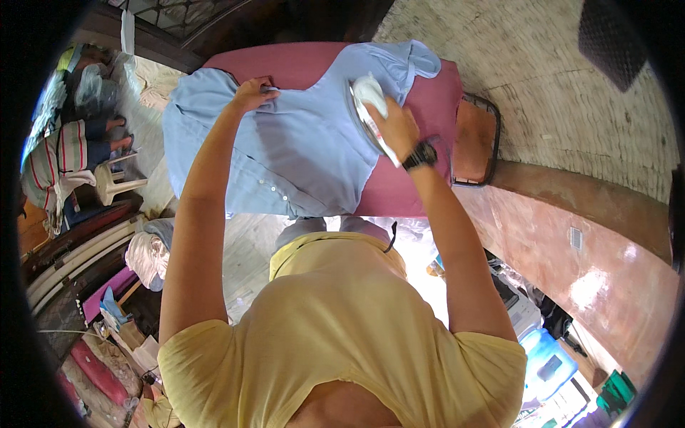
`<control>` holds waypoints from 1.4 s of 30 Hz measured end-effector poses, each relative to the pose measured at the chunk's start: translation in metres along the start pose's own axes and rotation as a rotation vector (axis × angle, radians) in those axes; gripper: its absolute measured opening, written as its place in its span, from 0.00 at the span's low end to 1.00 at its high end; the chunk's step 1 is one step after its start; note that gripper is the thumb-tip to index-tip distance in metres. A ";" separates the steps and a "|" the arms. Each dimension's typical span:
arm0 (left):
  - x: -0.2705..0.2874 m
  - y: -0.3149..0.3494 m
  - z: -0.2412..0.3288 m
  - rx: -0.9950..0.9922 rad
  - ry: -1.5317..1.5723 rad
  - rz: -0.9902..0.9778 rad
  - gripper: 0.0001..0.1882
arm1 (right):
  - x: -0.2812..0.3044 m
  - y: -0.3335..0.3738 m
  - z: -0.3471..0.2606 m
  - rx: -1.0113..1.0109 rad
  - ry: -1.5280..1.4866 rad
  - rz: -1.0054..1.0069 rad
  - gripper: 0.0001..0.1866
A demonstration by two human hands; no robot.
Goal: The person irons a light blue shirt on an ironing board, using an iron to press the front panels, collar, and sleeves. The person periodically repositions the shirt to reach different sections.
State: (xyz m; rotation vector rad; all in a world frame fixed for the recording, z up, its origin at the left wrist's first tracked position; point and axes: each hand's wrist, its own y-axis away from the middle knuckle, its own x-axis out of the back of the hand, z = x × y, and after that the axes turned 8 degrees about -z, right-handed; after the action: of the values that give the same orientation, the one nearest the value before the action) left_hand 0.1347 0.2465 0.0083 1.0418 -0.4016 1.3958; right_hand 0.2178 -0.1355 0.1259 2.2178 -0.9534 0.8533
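A light blue button shirt (300, 143) lies spread over an ironing board with a dark pink cover (300, 63). My right hand (397, 130) is wrapped round the handle of a white iron (369, 91), whose soleplate rests on the right part of the shirt. At the shirt's far edge, left of the middle, my left hand (251, 94) pinches the cloth between thumb and fingers. Small white buttons (274, 190) show near the board's near side. A sleeve (424, 58) reaches toward the board's far right corner.
Beyond the board's right end is a black metal frame with a brown panel (474, 139). A dark lattice door (214, 28) stands behind the board. On the left, a person sits near a pale plastic stool (114, 178). A blue container (549, 364) is at the lower right.
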 end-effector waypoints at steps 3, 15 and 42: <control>0.005 0.003 0.013 -0.075 -0.072 -0.004 0.26 | 0.022 0.068 0.062 -0.090 0.003 -0.014 0.25; 0.057 0.049 0.070 -0.207 -0.178 0.030 0.23 | 0.112 0.053 0.224 -0.511 0.082 0.466 0.45; 0.261 0.238 0.148 -0.641 -1.205 0.135 0.14 | -0.384 0.141 -0.119 0.166 -0.768 -1.434 0.26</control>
State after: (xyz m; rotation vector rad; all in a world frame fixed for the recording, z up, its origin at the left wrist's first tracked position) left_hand 0.0163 0.2517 0.3729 1.2029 -1.6866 0.5001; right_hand -0.1377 0.0233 -0.0458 2.5669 0.5885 -0.6169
